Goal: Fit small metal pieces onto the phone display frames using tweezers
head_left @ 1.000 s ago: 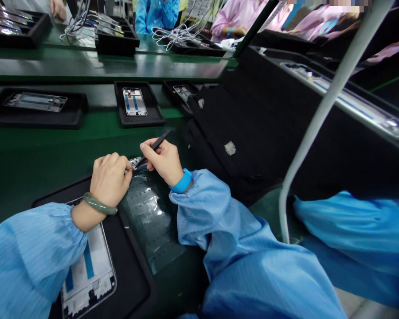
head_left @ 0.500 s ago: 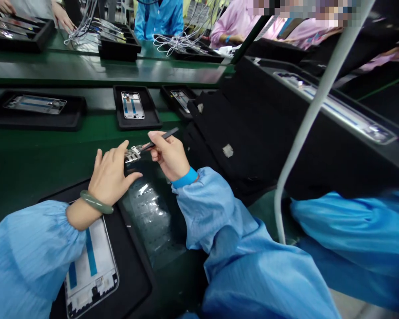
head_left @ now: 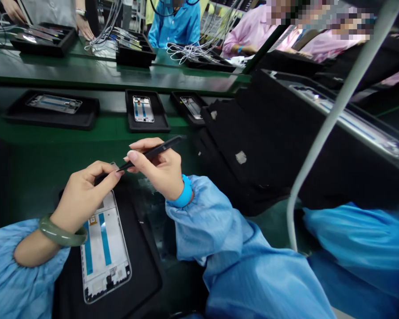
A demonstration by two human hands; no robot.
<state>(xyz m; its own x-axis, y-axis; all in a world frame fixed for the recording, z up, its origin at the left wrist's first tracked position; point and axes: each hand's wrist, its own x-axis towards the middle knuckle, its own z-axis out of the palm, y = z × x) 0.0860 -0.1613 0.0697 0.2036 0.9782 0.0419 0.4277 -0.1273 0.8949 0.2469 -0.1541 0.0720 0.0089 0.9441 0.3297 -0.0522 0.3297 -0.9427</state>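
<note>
Left hand [head_left: 83, 195] has changed from spread to pinched, thumb and forefinger meeting at the tip of tweezers [head_left: 166, 145] gripped by the right hand [head_left: 164, 173]. Below the left hand lies the phone frame [head_left: 119, 241]; an unsteady grip could let the tip slip and scratch it.

You were on an electronics assembly floor, as the phone frames [head_left: 98, 252], black trays [head_left: 146, 270], bundled cables [head_left: 181, 52] and smocked co-workers [head_left: 174, 27] showed.

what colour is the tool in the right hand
The tool is black, clearest in the head view.
</note>
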